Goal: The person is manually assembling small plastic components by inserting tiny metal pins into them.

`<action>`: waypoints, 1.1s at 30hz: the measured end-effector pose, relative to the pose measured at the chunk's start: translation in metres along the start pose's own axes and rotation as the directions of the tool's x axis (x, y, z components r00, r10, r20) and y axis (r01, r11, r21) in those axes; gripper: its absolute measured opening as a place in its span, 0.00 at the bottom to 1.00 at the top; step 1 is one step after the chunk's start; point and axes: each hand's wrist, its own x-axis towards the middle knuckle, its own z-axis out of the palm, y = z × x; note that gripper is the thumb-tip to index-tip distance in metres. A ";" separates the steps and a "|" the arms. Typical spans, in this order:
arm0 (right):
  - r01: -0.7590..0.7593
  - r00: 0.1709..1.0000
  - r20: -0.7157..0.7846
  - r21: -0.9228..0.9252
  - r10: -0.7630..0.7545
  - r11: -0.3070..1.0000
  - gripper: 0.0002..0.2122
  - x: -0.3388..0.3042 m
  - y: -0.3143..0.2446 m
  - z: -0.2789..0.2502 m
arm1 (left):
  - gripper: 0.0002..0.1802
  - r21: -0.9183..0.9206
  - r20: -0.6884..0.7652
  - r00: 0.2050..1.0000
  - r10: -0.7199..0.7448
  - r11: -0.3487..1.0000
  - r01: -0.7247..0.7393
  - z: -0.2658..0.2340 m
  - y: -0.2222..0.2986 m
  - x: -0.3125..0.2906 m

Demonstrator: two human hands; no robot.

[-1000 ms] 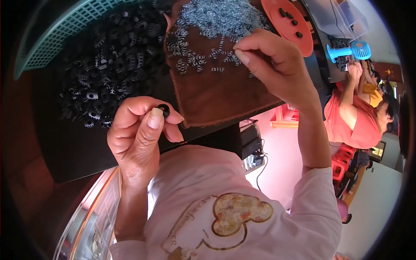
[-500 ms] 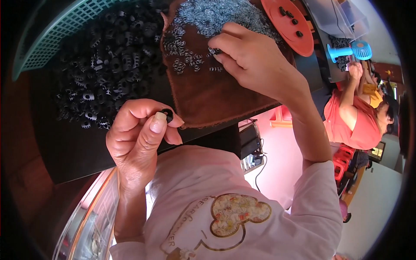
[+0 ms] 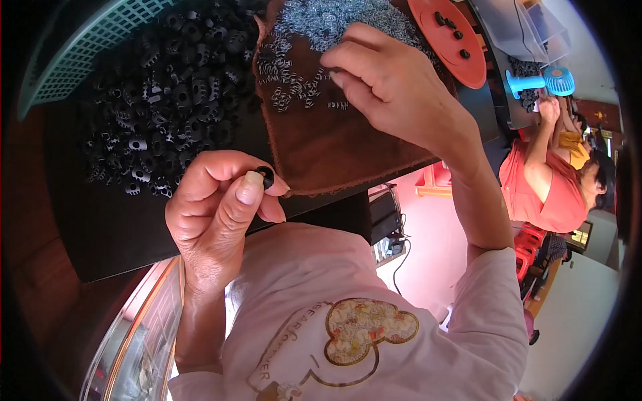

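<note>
Small black ring (image 3: 266,177) gripped between thumb and forefinger of the left hand (image 3: 217,207), just beside the brown cloth (image 3: 334,150); right hand (image 3: 408,97) held over the cloth, thumb and forefinger nearly together — whether a spring is pinched cannot be told. The ring is probably best kept steady, and a single coil taken from the loose springs (image 3: 287,97), not the silvery heap (image 3: 321,23). Black clips (image 3: 180,93) are piled left by the green basket (image 3: 93,59), black bits (image 3: 464,53) set on the red plate (image 3: 471,75) — clustered coils could hinder picking.
</note>
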 end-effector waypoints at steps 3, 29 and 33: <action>0.007 0.999 0.038 0.016 -0.007 1.000 0.09 -0.001 -0.003 0.003 | 0.09 0.009 -0.006 1.000 -0.001 1.000 0.001 0.000 -0.001 0.000; -0.182 0.978 0.097 0.836 0.186 0.517 0.04 -0.009 -0.046 0.005 | 0.12 -0.052 -0.025 0.999 0.021 0.998 -0.022 -0.004 -0.006 -0.003; -0.167 0.983 0.129 0.920 0.129 0.354 0.02 -0.003 -0.059 0.009 | 0.13 -0.091 -0.034 0.999 -0.009 0.996 0.006 -0.004 -0.003 -0.001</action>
